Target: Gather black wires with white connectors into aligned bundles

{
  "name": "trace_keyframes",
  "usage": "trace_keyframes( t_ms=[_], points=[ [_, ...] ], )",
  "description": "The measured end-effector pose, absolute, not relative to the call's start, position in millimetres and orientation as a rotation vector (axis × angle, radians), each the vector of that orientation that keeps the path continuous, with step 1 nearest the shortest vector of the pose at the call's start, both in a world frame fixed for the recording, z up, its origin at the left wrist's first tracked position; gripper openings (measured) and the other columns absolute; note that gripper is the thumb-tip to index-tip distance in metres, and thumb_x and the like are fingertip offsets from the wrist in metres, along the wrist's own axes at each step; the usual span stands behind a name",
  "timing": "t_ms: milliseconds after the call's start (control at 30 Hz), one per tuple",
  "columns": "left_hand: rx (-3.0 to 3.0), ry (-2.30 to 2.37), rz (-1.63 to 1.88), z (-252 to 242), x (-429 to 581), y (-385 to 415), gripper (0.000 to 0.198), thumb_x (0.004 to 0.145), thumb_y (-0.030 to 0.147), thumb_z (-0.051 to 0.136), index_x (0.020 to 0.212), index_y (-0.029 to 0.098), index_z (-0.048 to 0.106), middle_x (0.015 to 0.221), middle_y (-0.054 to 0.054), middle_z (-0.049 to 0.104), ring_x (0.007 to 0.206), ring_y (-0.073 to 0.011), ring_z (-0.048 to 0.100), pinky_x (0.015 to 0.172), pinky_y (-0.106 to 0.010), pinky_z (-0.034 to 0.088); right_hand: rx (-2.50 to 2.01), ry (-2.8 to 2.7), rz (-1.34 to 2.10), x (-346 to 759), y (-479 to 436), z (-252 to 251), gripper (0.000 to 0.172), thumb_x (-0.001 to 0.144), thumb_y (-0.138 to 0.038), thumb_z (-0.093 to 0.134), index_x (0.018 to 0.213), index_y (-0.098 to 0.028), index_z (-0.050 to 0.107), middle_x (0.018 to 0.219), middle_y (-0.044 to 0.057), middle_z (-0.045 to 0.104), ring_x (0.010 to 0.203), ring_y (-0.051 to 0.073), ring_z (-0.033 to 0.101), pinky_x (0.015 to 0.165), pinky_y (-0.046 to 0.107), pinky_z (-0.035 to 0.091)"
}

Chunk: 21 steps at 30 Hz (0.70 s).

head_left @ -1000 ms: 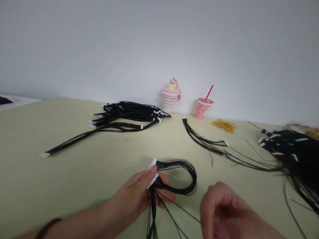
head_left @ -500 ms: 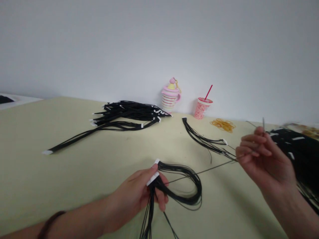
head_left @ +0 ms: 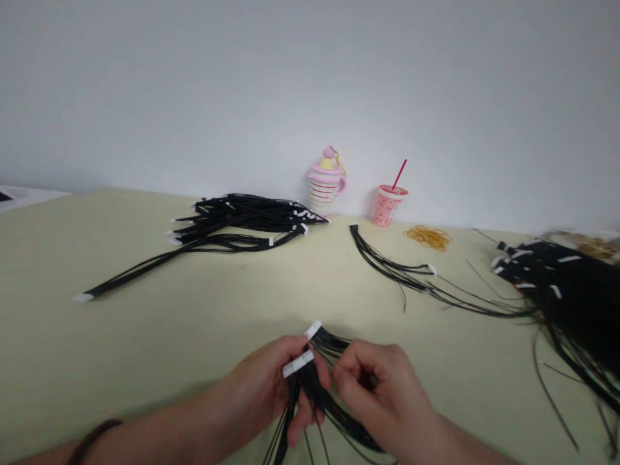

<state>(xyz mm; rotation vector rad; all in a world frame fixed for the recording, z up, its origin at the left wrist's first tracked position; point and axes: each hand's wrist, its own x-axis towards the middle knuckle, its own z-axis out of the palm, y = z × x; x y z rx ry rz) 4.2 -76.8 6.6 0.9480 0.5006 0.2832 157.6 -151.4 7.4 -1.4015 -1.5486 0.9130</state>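
Observation:
Low in the middle, my left hand [head_left: 264,384] is closed round a bundle of black wires with white connectors, a wire harness [head_left: 334,410]. One white connector [head_left: 298,364] faces up over the fingers, and a second white connector [head_left: 314,330] sticks out past the thumb. From the nearer connector, wires hang down and also curve off under my right hand [head_left: 382,387]. That hand is beside the left one, its thumb and forefinger pinched together at the wires close to the connectors. A thin black wire appears to be in the pinch, mostly hidden by the fingers.
Several finished-looking black harnesses [head_left: 242,216] lie piled at back left. A pink striped mug [head_left: 322,190] and a pink cup with straw [head_left: 387,206] stand by the wall. Nearby lie yellow rubber bands [head_left: 429,237], a single harness [head_left: 378,261] and a large wire pile [head_left: 576,290] at right.
My right hand has come from the raised position at right, where it drew a long black wire taut, down to the harness beside my left hand. The left hand keeps its grip.

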Motion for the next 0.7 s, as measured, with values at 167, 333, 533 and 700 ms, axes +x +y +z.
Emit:
trace_keyframes(
  t_ms=[167,333,533,700],
  points=[
    [0.957,0.523,0.304,7.6,5.0,-76.9,0.046,0.088,0.037,0.025,0.071,0.013,0.060,0.045,-0.002,0.054,0.039,-0.0090,0.047,0.047,-0.019,0.034,-1.452,-1.510,0.868,162.1,-149.4,6.2,0.016,0.078,-0.017,0.049,0.065,-0.012,0.057,0.052,-0.003,0.048,0.047,0.005,0.038,0.043,0.015,0.030],
    [0.940,0.555,0.285,10.2,5.8,-78.0,0.051,0.088,0.045,0.025,0.069,0.014,0.060,0.045,-0.001,0.055,0.036,-0.0074,0.044,0.048,-0.019,0.034,-1.393,-1.507,0.913,160.6,-150.4,5.1,0.016,0.080,-0.018,0.047,0.068,-0.013,0.057,0.054,-0.004,0.048,0.048,0.005,0.037,0.044,0.015,0.029],
    [0.940,0.550,0.288,11.3,4.9,-77.3,0.049,0.087,0.045,0.028,0.069,0.014,0.061,0.048,-0.002,0.057,0.039,-0.0081,0.047,0.050,-0.020,0.036,-1.411,-1.491,0.911,160.9,-149.0,5.9,0.016,0.080,-0.015,0.046,0.068,-0.013,0.056,0.053,-0.005,0.045,0.048,0.005,0.036,0.044,0.015,0.029],
    [0.930,0.539,0.280,14.8,4.7,-78.9,0.053,0.088,0.047,0.023,0.069,0.014,0.060,0.038,0.002,0.048,0.037,-0.0083,0.044,0.054,-0.021,0.037,-1.429,-1.491,0.908,160.6,-149.5,3.8,0.016,0.080,-0.014,0.046,0.067,-0.014,0.055,0.052,-0.005,0.044,0.047,0.005,0.035,0.043,0.015,0.028]
  ],
)
